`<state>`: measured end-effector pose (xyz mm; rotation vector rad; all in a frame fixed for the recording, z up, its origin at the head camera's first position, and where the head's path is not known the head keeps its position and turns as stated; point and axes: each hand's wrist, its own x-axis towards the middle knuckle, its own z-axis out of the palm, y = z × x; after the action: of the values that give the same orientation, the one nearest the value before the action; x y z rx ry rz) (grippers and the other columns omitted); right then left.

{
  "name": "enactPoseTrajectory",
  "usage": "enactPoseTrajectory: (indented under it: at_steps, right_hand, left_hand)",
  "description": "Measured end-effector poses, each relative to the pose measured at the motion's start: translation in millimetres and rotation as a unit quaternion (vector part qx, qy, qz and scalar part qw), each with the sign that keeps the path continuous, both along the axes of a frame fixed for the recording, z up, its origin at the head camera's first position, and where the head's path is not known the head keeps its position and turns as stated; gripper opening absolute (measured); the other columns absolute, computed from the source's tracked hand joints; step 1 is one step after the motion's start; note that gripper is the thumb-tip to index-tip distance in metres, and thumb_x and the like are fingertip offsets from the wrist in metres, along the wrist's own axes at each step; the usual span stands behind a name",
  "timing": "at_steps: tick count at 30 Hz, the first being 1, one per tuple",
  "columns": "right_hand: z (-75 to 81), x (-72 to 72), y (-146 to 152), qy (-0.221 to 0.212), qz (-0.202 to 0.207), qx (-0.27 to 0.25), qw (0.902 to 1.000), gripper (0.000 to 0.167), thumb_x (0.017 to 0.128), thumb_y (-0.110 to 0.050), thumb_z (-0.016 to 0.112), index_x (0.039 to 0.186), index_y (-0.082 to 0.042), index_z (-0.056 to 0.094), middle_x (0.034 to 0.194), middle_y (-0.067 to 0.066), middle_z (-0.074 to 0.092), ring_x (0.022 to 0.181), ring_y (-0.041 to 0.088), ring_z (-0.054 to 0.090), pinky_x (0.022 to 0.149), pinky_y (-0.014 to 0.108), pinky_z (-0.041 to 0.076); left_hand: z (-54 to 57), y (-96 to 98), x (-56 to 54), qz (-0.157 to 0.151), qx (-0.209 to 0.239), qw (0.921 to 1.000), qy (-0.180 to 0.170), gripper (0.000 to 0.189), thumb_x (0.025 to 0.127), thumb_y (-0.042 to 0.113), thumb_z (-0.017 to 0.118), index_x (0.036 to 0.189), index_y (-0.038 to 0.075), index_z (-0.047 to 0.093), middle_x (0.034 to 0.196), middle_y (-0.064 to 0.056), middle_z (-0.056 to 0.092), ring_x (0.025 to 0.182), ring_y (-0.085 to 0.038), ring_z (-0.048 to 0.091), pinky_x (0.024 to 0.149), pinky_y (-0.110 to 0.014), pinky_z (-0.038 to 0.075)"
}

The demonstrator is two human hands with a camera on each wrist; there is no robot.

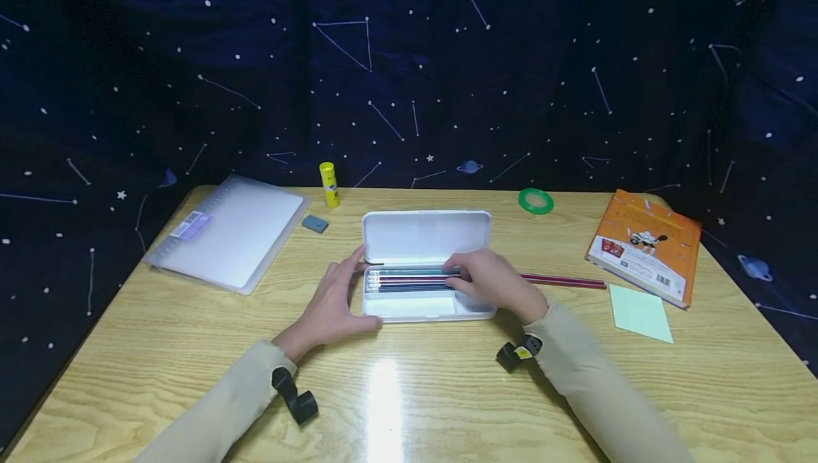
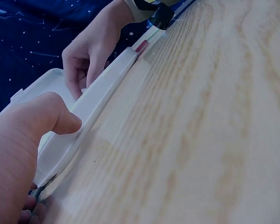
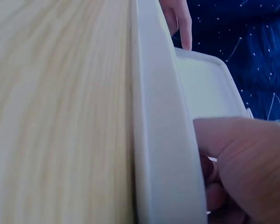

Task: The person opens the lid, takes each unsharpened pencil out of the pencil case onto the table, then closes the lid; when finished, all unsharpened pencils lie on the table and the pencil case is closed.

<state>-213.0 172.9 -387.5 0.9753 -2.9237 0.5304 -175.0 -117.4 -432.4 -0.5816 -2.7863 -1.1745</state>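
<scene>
A white pencil case (image 1: 409, 305) lies with its lid (image 1: 427, 236) raised at the back. Several dark, teal and red pencils (image 1: 409, 280) lie side by side in its rear compartment, white-tipped ends to the left. My left hand (image 1: 332, 303) grips the case's left end, thumb against the front wall (image 2: 79, 133) and fingers toward the back corner. My right hand (image 1: 488, 278) reaches into the right half, its curled fingers and thumb pinching about the pencils; their right ends are hidden beneath it. In the right wrist view, the right thumb (image 3: 219, 135) is just inside the front wall.
Dark red pencils (image 1: 565, 281) lie right of the case, near a pale green paper pad (image 1: 640, 314) and an orange book (image 1: 645, 243). Behind stands a green tape roll (image 1: 535, 201). Leftward are a grey eraser (image 1: 314, 224), yellow glue stick (image 1: 329, 184) and clear folder (image 1: 230, 232).
</scene>
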Motion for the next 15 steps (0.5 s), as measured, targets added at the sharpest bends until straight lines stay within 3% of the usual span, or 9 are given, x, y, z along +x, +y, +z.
enactPoseTrajectory:
  at_steps: [7, 15]
  right_hand:
    - [-2.7, -0.3, -18, -0.008, -0.005, 0.025, 0.9996, 0.020, 0.090, -0.023, 0.065, 0.104, -0.011, 0.073, 0.070, -0.001, 0.065, 0.057, 0.007, 0.044, 0.055, 0.024, 0.036]
    - [-0.3, -0.2, -26, -0.013, -0.009, 0.010, 0.9998, 0.012, 0.088, -0.021, 0.068, 0.092, -0.009, 0.069, 0.059, -0.006, 0.051, 0.053, 0.006, 0.040, 0.051, 0.021, 0.033]
  left_hand:
    - [0.1, -0.4, -0.2, 0.000, -0.005, 1.0000, 0.007, 0.118, 0.058, 0.038, 0.081, 0.154, 0.013, 0.018, 0.133, 0.000, 0.053, 0.102, -0.015, 0.041, 0.089, -0.034, 0.039]
    - [-0.3, 0.6, -0.3, -0.002, -0.002, 1.0000, 0.004, 0.118, 0.058, 0.037, 0.081, 0.155, 0.012, 0.017, 0.134, 0.000, 0.053, 0.103, -0.014, 0.041, 0.089, -0.034, 0.040]
